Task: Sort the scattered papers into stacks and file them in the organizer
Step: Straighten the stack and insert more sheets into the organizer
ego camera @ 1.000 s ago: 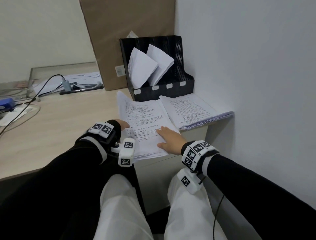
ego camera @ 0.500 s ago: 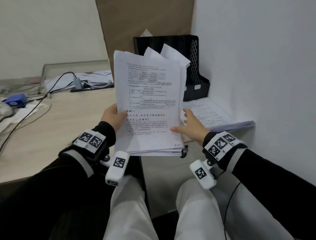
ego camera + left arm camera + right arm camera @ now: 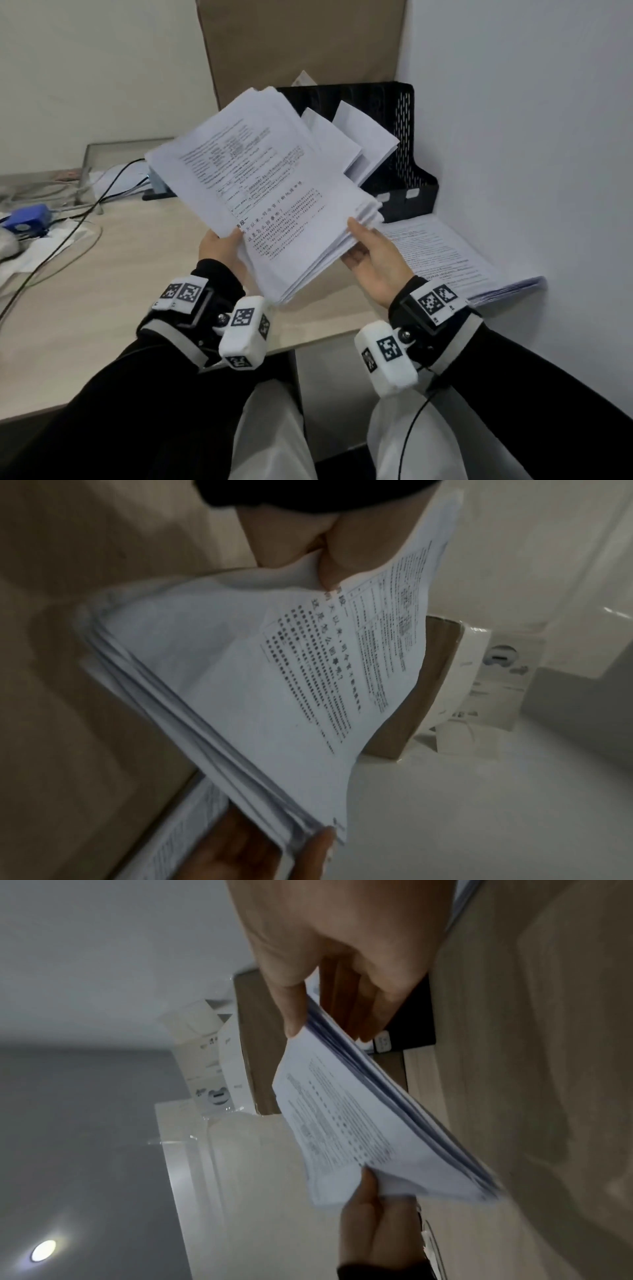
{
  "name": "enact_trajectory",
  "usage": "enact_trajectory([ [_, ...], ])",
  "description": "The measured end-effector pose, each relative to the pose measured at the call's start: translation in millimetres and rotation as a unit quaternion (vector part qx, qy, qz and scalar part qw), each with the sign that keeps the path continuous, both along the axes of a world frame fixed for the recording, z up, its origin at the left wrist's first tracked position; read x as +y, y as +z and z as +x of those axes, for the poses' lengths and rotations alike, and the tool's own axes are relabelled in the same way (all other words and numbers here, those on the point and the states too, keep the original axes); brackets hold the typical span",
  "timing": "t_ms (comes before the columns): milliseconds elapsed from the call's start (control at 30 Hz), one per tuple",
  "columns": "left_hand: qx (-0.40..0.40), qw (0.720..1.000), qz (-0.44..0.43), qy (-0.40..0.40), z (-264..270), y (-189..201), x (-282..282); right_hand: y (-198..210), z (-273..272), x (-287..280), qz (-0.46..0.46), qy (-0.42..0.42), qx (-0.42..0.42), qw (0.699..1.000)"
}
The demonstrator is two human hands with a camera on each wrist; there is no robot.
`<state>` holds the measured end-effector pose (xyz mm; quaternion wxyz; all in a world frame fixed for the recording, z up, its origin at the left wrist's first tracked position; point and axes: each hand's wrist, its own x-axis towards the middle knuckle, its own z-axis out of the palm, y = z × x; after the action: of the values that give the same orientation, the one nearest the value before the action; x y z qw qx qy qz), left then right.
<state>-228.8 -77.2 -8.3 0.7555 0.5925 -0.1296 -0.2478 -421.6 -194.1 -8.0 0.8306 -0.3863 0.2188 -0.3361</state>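
We have just swung the paper stack (image 3: 274, 192) from upright to a slant, its top corner now nearing the organizer (image 3: 407, 164). Left hand (image 3: 222, 250) and right hand (image 3: 376, 260) both pinch its near edge; filing looks imminent.

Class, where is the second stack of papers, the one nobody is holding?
In the head view, the second stack lies on the desk at right, against the wall, just before the black organizer.

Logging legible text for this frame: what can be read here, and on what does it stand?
"这是怎么回事", as far as it can be made out: bold line on the held stack.
Held stack's fine print: too small to read.
Desk stack: too small.
Organizer tags: unreadable.
Wrist markers: square patterns, no words.
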Motion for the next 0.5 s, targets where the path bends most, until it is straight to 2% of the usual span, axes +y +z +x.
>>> enact_trajectory([
  [100, 0.038, 0.999, -0.014, -0.035, -2.6, -3.0, -10.2, -2.9, 16.8, 9.4, -0.026, 0.005, 0.03, 0.999],
  [233, 0.056, 0.992, -0.049, -0.1, -26.5, -0.6, -14.9, -4.1, 32.3, 6.6, 0.003, -0.034, 0.083, 0.996],
  [333, 0.08, 0.991, -0.041, -0.103, -19.1, -3.5, -15.1, -7.0, 32.2, -1.9, -0.05, -0.071, 0.121, 0.989],
  [433, 0.101, 0.993, 0.053, -0.02, 5.9, -6.8, -8.3, -7.1, 19.3, -9.0, -0.114, -0.075, 0.167, 0.977],
  [500, 0.04, 0.981, 0.183, 0.052, 27.9, -6.5, -0.8, -5.4, 5.4, -15.4, -0.166, -0.065, 0.198, 0.964],
])
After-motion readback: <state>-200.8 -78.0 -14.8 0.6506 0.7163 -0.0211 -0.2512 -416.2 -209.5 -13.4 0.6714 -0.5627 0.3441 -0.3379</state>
